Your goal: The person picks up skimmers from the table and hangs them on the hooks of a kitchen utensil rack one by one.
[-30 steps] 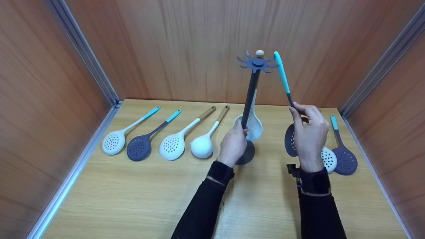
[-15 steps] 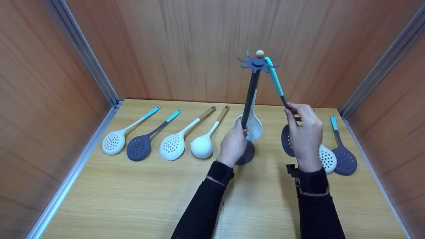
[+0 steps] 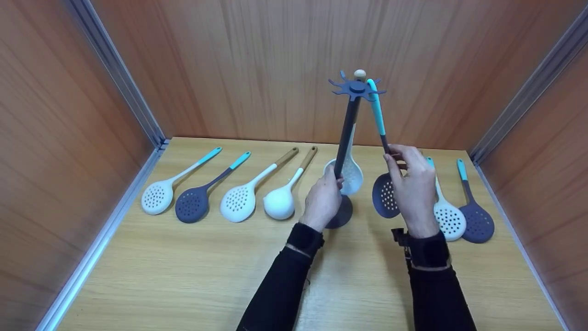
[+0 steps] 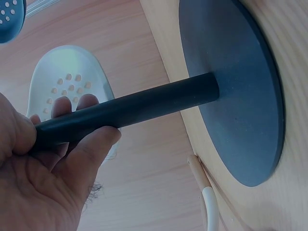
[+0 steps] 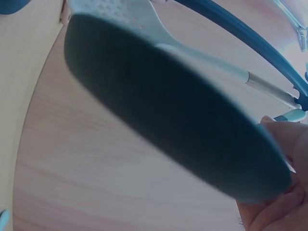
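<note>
My left hand [image 3: 321,202] grips the dark pole [image 3: 347,135] of a utensil stand, its fingers curled round it; the left wrist view shows the round base [image 4: 240,96] on the table. Atop the pole is a hooked ring [image 3: 356,87]. Behind the pole a white slotted utensil [image 3: 353,177] hangs from the stand. My right hand [image 3: 413,188] pinches the dark neck of a skimmer [image 3: 386,195] with a turquoise handle. The skimmer's handle tip is at the ring's right-hand hooks; whether it is hooked on cannot be told. Its head fills much of the right wrist view.
Left of the stand lie a white skimmer [image 3: 157,196], a dark skimmer [image 3: 192,204], a white slotted turner [image 3: 238,202] and a white ladle [image 3: 279,202]. A white skimmer [image 3: 450,219] and a dark turner [image 3: 477,223] lie at right. Wooden panels [image 3: 257,69] enclose the table.
My right hand has moved left with the skimmer, bringing its handle tip from outside the hooks to the ring and the handle more upright. The left hand and the stand have stayed put.
</note>
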Motion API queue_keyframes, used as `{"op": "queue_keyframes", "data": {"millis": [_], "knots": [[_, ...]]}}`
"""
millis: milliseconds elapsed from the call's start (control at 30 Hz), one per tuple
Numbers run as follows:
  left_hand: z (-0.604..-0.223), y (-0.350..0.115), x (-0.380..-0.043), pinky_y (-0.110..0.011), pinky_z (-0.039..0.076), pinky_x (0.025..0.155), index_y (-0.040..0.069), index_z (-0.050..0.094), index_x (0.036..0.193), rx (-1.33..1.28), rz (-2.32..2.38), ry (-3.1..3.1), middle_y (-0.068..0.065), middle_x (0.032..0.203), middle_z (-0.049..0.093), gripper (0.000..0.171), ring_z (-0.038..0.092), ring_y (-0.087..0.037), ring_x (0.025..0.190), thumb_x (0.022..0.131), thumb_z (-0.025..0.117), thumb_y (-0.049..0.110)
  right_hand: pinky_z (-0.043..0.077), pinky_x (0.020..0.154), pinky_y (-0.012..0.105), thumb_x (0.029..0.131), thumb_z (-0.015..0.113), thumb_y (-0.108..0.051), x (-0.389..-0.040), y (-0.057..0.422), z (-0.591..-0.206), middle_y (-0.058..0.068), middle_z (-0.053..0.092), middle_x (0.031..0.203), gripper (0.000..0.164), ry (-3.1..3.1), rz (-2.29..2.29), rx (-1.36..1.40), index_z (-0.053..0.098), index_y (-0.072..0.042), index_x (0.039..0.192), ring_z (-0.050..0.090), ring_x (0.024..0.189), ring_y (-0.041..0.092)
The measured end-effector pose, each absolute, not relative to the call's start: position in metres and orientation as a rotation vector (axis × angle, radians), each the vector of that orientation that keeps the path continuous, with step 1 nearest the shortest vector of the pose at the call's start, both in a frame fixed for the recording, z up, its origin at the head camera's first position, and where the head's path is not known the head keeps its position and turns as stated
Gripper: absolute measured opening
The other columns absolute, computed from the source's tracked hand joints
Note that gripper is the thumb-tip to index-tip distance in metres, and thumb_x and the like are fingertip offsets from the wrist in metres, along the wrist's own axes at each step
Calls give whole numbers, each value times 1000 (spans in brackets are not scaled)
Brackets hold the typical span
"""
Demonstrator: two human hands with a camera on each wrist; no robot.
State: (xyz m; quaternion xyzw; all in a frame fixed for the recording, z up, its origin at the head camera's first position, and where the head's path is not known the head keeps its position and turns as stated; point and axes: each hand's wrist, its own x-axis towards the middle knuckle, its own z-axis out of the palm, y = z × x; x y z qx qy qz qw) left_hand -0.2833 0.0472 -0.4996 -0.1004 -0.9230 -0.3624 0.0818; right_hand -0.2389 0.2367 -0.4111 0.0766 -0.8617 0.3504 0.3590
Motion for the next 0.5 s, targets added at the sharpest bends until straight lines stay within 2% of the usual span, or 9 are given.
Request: {"op": "queue_keyframes", "data": {"millis": [300,500], "knots": [[-500,46,-281,-47,68,74,13,56,133,-353,-1047,-2697,-4,113,84,17,84,-25,98,116,59,10,69,95,49,111,72,-14,-239,226,-415,16,81,123,26,-2265,975,207,74,-3,135,80,113,31],[-499,46,-281,-46,68,77,13,56,133,-355,-1052,-2708,-5,115,83,17,84,-24,100,116,58,11,68,99,51,111,72,-12,-240,222,-416,16,81,123,28,-2311,1011,196,72,-4,138,80,115,33]]}}
